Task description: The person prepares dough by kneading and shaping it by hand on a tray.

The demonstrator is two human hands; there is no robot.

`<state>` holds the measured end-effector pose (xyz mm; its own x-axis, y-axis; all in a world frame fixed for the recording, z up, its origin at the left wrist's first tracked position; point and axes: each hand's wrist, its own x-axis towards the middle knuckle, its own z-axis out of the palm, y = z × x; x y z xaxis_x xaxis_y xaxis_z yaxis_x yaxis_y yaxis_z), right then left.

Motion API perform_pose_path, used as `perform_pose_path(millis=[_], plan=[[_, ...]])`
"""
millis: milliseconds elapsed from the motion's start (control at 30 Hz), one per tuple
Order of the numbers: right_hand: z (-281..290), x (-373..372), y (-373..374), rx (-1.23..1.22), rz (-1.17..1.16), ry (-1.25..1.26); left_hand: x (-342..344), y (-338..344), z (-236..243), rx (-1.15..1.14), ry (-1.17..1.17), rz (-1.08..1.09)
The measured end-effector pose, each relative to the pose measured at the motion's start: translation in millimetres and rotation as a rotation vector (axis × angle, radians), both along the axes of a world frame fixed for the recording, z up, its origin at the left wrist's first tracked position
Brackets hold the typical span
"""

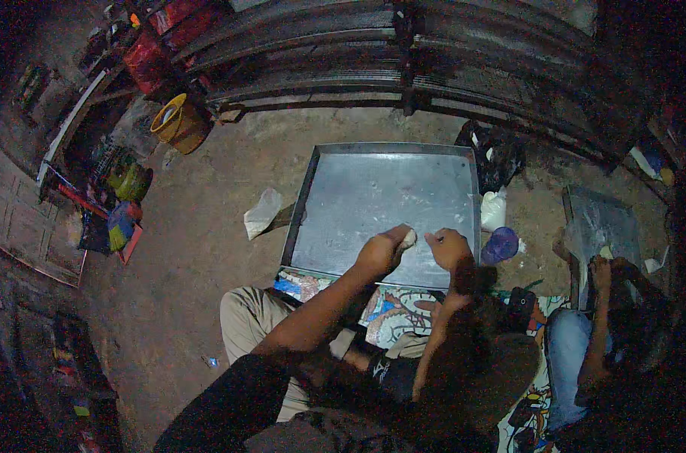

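Observation:
A large square metal tray (381,189) with a raised rim lies before my knees, its grey surface smeared with white powder. Over its near part, my left hand (381,255) is closed around a small pale lump of dough (409,239), which shows at the thumb and fingertips. Just to the right, my right hand (451,250) is held with its fingers curled in and the thumb toward the dough, a short gap away from it. Whether anything small is pinched in that hand is hidden.
Right of the tray are a white bag (493,211), a purple cup (500,245) and a black plastic bag (494,155). A white packet (263,214) lies to the left. A co-worker's hand (601,272) works over a smaller tray (600,219). A yellow bucket (180,124) stands far left.

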<state>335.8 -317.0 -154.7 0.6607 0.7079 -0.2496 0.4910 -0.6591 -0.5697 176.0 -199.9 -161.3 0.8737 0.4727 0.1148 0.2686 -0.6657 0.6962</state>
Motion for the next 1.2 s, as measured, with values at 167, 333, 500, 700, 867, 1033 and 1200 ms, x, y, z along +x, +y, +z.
perform_pose_path(millis=[167, 333, 500, 700, 867, 1033, 1200], plan=[[7.5, 2.6, 1.9, -0.060, 0.094, 0.018, -28.3, 44.1, -10.4, -0.027, -0.141, 0.622], [19.1, -2.2, 6.1, -0.045, 0.048, 0.027, -7.6, 60.6, -19.6, 0.188, -0.051, 0.705], [14.4, 3.0, -1.0, -0.082, 0.048, 0.009, 31.9, 29.3, -25.2, 0.127, 0.132, 0.283], [2.7, 2.8, 1.7, -0.068, 0.000, 0.004, -1.5, -10.5, -37.5, 0.282, 0.141, -0.216], [7.5, 14.1, -10.3, -0.066, -0.012, 0.009, 18.3, 1.8, -19.1, 0.181, 0.164, -0.260], [-10.4, 23.1, -17.6, 0.022, -0.082, -0.158, 55.5, 26.0, -33.3, 0.183, 0.006, 0.079], [21.4, 40.4, -54.6, 0.531, -0.399, -0.202, 119.3, 16.2, -19.8, -0.026, -0.146, 0.203]])
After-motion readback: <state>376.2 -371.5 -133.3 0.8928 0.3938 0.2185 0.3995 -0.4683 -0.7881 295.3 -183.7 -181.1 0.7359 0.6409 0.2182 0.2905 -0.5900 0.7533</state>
